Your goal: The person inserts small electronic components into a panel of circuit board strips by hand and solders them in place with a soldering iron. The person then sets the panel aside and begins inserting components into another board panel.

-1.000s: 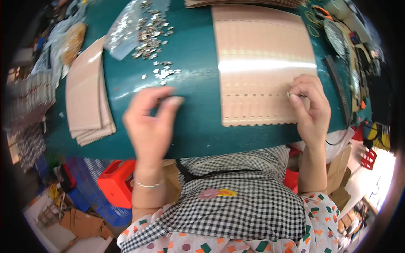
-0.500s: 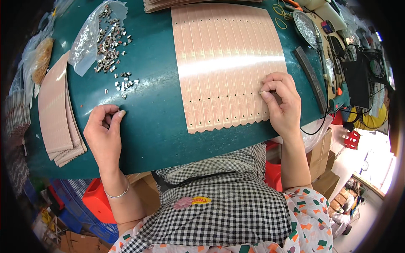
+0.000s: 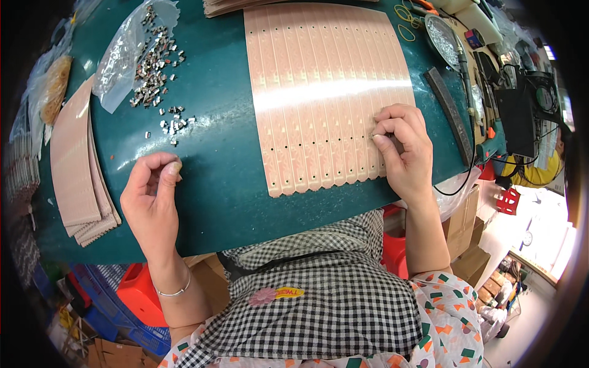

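Observation:
A pinkish circuit board panel (image 3: 325, 129) of long joined strips, dotted with small holes and scalloped at its near edge, lies flat on the green table. Over its right side is my right hand (image 3: 406, 150), thumb and forefinger pinched together; whatever sits between the tips is too small to name. My left hand (image 3: 153, 199) hovers above the table left of the panel, thumb closed against curled fingers. A pale speck shows by its thumb tip, too tiny to identify. Beyond that hand, several small metallic components (image 3: 175, 124) lie scattered, near a larger heap (image 3: 150, 83).
A clear plastic bag (image 3: 116, 76) lies beside the heap. Stacked similar boards (image 3: 76, 165) occupy the table's left side. At right are a dark bar (image 3: 449, 113), a round metal dish (image 3: 442, 40) and a cabled soldering tool (image 3: 464, 70). More boards (image 3: 276, 6) lie at the far edge.
My left hand has turned slightly, its thumb now more upright against the fingers. My right hand keeps its pinch over the panel's right side. The whole view has shifted a little.

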Demonstrator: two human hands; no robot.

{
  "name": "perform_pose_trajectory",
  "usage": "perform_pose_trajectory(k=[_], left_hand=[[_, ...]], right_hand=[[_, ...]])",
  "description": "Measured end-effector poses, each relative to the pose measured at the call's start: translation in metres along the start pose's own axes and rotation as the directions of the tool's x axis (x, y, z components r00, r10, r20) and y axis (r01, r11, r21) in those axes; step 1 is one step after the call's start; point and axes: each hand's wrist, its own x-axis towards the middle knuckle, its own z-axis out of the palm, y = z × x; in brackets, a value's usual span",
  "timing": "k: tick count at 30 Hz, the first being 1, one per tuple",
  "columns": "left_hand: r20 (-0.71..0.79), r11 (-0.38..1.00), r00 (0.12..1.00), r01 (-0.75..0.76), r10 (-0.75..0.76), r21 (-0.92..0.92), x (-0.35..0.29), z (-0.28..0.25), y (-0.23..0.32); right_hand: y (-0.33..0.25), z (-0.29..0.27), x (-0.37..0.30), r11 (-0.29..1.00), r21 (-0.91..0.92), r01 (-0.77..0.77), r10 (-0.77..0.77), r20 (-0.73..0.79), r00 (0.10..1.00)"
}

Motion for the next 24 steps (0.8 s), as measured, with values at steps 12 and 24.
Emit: perform_pose_trajectory(k=[12,24], left_hand=[[0.184,0.937,0.978,0.153,-0.097,-0.315,-0.014,0.017,0.024],[0.745,0.138,0.660,0.750,-0.097,-0.647,-0.037,0.074,0.043]], right_hand=[[-0.002,0.003,0.002,0.987,-0.129,0.095,-0.098,-0.017,0.995],[-0.078,0.007,0.003,0.902,0.386,0.194,-0.214,0.009,0.977]])
